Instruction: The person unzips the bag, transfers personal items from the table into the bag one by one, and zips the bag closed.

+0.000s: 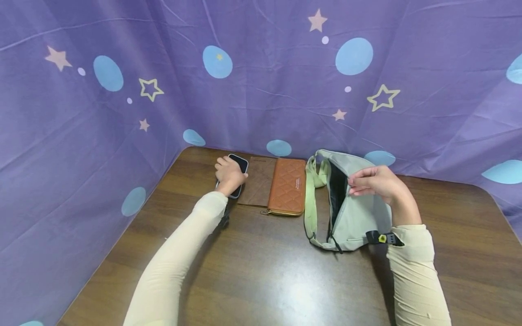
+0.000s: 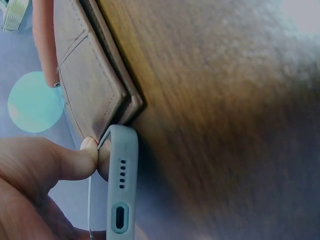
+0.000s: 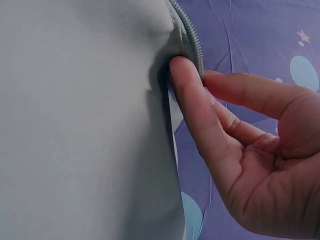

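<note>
At the table's far left, my left hand [image 1: 229,174] grips a smartphone [image 1: 240,161] by its sides. The left wrist view shows the phone's pale case [image 2: 122,150] edge-on, with its charging port and speaker holes, and my thumb at its edge. My right hand [image 1: 377,182] pinches the zippered edge of a pale grey-green bag [image 1: 363,222] between thumb and fingers. The bag's mouth gapes, showing a dark lining [image 1: 336,190]. In the right wrist view, the zipper teeth [image 3: 192,37] run up from my fingertips.
Between phone and bag lie a brown leather wallet [image 1: 256,181] and an orange-brown quilted zip wallet [image 1: 287,186], side by side. The bag's light green strap [image 1: 311,208] curves along its left side. A purple curtain [image 1: 261,81] hangs behind the wooden table [image 1: 261,262].
</note>
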Tool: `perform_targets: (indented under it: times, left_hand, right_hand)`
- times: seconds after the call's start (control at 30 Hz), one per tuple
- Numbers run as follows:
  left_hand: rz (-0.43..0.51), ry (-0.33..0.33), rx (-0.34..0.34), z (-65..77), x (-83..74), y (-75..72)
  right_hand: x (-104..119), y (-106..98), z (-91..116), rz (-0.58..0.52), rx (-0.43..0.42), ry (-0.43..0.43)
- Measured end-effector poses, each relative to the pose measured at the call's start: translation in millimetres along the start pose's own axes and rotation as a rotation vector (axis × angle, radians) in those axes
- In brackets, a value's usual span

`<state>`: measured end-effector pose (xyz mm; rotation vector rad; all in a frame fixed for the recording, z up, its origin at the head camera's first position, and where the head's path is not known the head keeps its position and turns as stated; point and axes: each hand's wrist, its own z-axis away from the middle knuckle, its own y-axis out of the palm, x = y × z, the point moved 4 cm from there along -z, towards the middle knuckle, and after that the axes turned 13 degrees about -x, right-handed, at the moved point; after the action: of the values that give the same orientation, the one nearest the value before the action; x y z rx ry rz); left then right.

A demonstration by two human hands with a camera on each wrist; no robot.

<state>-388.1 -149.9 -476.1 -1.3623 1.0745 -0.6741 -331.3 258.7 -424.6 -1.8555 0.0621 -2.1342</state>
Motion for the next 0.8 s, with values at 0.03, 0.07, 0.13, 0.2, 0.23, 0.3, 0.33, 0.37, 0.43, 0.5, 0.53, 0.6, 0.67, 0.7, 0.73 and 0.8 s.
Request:
perform_targets:
  times: [0.03, 0.07, 0.13, 0.2, 0.23, 0.3, 0.33, 0.37, 0.43, 0.5, 0.53, 0.6, 0.67, 0.7, 0.73, 0.8]
  left_hand:
    - [0.005, 0.000, -0.007, 0.3, 0.0, -1.0]
    - [0.009, -0.003, -0.013, 0.7, -0.1, -2.0]
    - [0.021, -0.009, -0.026, 1.7, -0.5, -4.2]
    - [0.029, -0.017, -0.035, 2.5, -1.2, -5.9]
    - [0.032, -0.021, -0.034, 2.9, -1.6, -6.3]
    - [0.037, -0.026, -0.027, 3.8, -2.5, -6.3]
    - [0.041, -0.028, -0.021, 4.2, -2.8, -5.9]
    - [0.040, -0.029, -0.013, 4.6, -3.0, -5.2]
    - [0.026, -0.026, 0.004, 4.8, -3.3, -2.9]
    - [0.007, -0.019, 0.012, 4.7, -3.3, -1.0]
    - [-0.001, -0.017, 0.012, 4.5, -3.1, -0.5]
    - [-0.018, -0.011, 0.009, 4.5, -2.3, -0.4]
    - [-0.011, -0.014, 0.008, 5.3, -0.4, -1.9]
    - [-0.003, -0.016, 0.006, 6.1, 1.0, -3.1]
    - [0.012, -0.019, 0.003, 7.0, 2.5, -4.7]
    - [0.050, -0.032, 0.001, 7.6, 5.8, -7.1]
  right_hand:
    - [0.2, -0.1, 0.0, 0.001, 0.000, -0.003]
    - [0.4, -0.1, 0.0, 0.001, 0.001, -0.007]
    - [0.6, -0.5, -0.3, 0.002, 0.001, -0.011]
    - [0.8, -0.7, -0.2, 0.004, 0.005, -0.016]
    - [0.6, -1.1, -0.3, 0.004, 0.004, -0.015]
    - [0.4, -1.9, -0.3, 0.004, -0.001, -0.010]
    - [0.2, -2.2, -0.2, 0.005, -0.001, -0.008]
    - [0.1, -2.3, -0.2, 0.005, -0.002, -0.007]
    - [-0.4, -2.5, -0.3, 0.006, -0.004, -0.003]
    - [-1.0, -2.1, -0.4, 0.005, 0.000, -0.001]
    - [-1.1, -1.6, -0.3, 0.004, 0.004, -0.001]
    - [-1.6, -1.2, -0.5, 0.002, 0.006, 0.001]
    - [-1.7, -0.6, -0.6, -0.003, 0.008, 0.003]
    - [-1.5, -0.2, -0.5, -0.007, 0.010, 0.004]
    - [-1.4, 0.1, -0.6, -0.007, 0.011, 0.003]
    - [-1.1, 0.3, -0.9, -0.007, 0.012, 0.002]
